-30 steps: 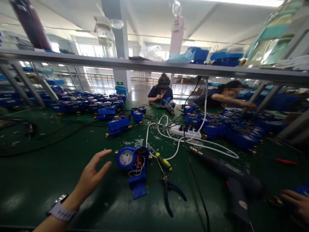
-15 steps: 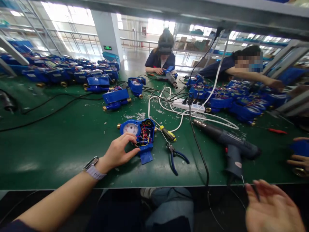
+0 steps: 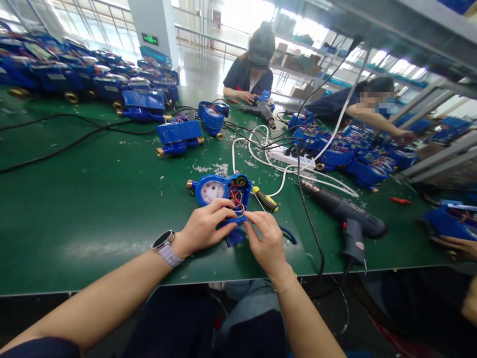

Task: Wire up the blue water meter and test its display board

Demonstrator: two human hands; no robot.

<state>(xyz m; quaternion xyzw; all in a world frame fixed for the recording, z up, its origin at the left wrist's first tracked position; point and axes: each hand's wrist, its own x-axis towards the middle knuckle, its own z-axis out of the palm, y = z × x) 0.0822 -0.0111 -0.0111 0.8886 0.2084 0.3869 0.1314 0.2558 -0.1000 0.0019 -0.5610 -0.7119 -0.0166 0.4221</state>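
Note:
A blue water meter [image 3: 213, 191] lies on the bench with its wiring compartment uncovered, and red, yellow and white wires [image 3: 238, 196] show inside. My left hand [image 3: 206, 226] is closed over the compartment's near edge, fingers at the wires and thumb below. From the right, my right hand [image 3: 266, 241] meets it there, thumb and forefinger pinched at the same edge; what lies between those fingertips is too small to make out. A blue flap [image 3: 235, 237] hangs toward me under the hands. Beyond my right hand are a yellow-and-black screwdriver [image 3: 266, 200] and pliers [image 3: 288, 234], mostly hidden.
A heat gun [image 3: 346, 214] lies at right, with a black cable [image 3: 307, 223] beside it. A white power strip [image 3: 290, 156] and cords sit behind. More blue meters [image 3: 179, 134] stand left and right. Co-workers [image 3: 249, 74] sit opposite; another person's hand [image 3: 456, 243] is at far right.
My right hand has come from the lower right to the meter, beside my left hand. The meter appears further right in view, and the pliers are now largely covered.

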